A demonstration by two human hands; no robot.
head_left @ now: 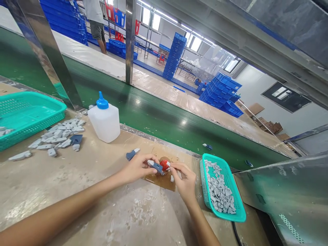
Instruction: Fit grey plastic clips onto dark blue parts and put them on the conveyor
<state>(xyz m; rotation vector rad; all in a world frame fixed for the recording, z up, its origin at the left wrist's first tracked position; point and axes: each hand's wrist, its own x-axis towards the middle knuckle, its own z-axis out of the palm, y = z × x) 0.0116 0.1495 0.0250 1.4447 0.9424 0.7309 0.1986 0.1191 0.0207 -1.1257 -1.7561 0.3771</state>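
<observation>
Here, at a factory bench beside a green conveyor belt:

Left fingers: the left hand pinches a small blue-and-grey part between thumb and fingertips, its tip pointed at a red piece.
Right fingers: the right hand is curled, fingertips pressed to the red piece from the other side; whether it fully grips the piece cannot be told.
Where the work sits: both hands meet over a brown card pad lying near the bench's far edge, just short of the belt.
Right of the hands: a small teal basket heaped with grey parts lies just beside the right wrist, near the bench's right end.
Behind the left hand: one loose blue-and-grey part lies on the bench, close to the knuckles.
Farther left: a white squeeze bottle with a blue nozzle stands upright near the far edge; a scatter of grey parts lies beside it.
Left edge: a larger teal basket lies beside that scatter.
On the belt: two small blue parts lie well apart.
Background: stacks of blue crates; a person stands across the hall.
</observation>
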